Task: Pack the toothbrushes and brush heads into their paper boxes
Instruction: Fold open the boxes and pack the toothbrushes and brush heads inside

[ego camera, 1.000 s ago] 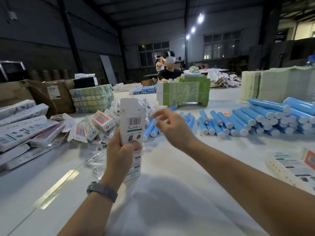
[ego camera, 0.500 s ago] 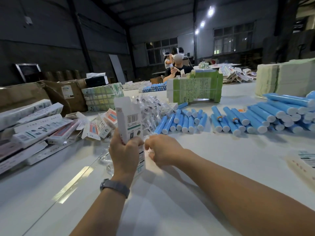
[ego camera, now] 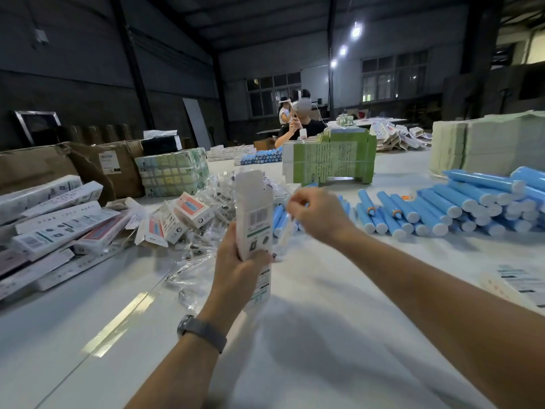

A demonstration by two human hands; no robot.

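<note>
A tall white paper box stands upright above the white bench, its top flap open and its barcode side facing the camera. The left hand holds it around the lower half, grip closed on the box with the thumb across the printed face; a dark watch sits on that wrist. Just right of the box, the right hand is raised with its fingers curled, its grip pinching a small clear-wrapped piece that hangs down beside the box; it is too blurred to tell what it is. Behind the hands lies a heap of clear plastic packets, spreading down over the bench toward the left wrist. To the left sit small red-and-white cartons and long flat white boxes stacked loosely, with brown cardboard cases behind them. To the right, blue cylindrical tubes with white ends lie in rows and a pile. Farther back stands a green bundle of flat cartons, and beyond it a seated person works at the same bench.
</note>
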